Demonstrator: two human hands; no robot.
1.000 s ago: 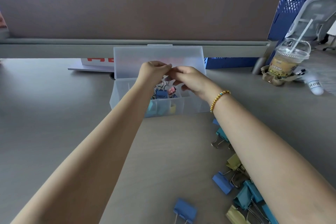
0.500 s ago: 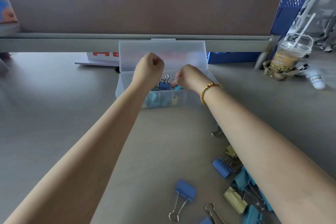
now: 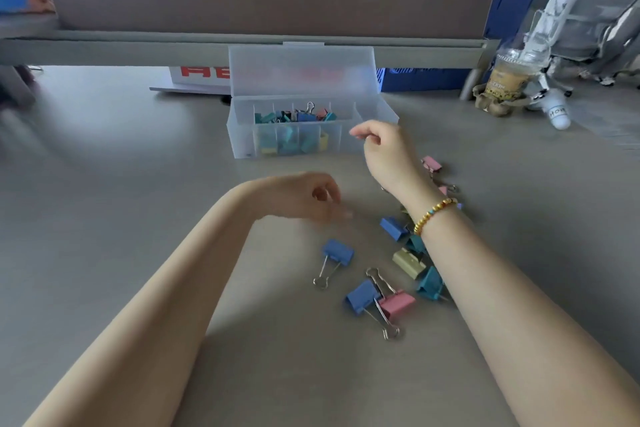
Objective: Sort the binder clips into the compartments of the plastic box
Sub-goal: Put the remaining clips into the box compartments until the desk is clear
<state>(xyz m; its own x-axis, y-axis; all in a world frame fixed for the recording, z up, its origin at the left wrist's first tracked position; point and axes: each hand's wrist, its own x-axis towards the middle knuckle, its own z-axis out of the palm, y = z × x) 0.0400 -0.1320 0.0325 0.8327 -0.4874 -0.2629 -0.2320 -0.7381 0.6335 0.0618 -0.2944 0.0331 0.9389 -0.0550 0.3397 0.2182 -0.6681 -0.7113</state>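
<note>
Fingers [image 3: 330, 199] of both hands have left the plastic box [image 3: 242, 146].

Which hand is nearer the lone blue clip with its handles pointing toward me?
Left. The left hand hovers just beyond the blue clip, slightly to its left. The right hand is farther off, up by the box.

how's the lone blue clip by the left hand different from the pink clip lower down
The lone blue clip lies apart from the others; the pink clip lies against another blue clip. The lone blue clip's wire handles point down-left, while the pink clip's silver handles run up-left and down. Both lie unsorted on the table.
</note>
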